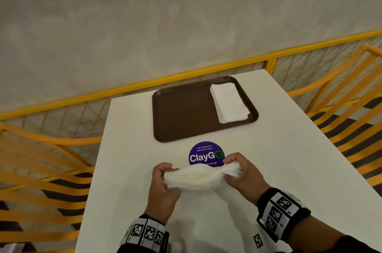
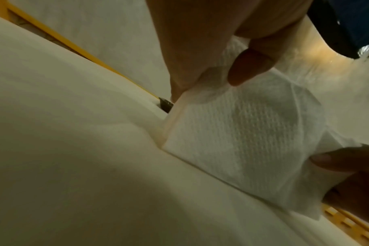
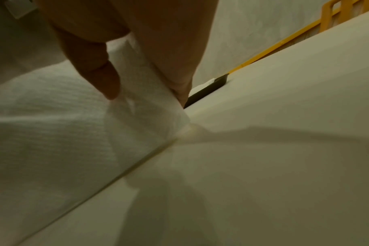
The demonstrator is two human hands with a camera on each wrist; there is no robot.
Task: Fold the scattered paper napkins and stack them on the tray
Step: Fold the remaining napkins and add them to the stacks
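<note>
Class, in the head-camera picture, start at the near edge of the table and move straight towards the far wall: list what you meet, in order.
Wristbands → hands gripping the napkin → purple ClayGo sticker → brown tray → yellow railing → wall.

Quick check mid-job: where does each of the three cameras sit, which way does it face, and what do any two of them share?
Head: above, facing forward and down at the table; left hand and right hand hold a napkin before the tray.
Left wrist: low, along the fingers pinching the napkin.
Right wrist: low, along the fingers gripping the napkin.
Shared: napkin; tray edge.
</note>
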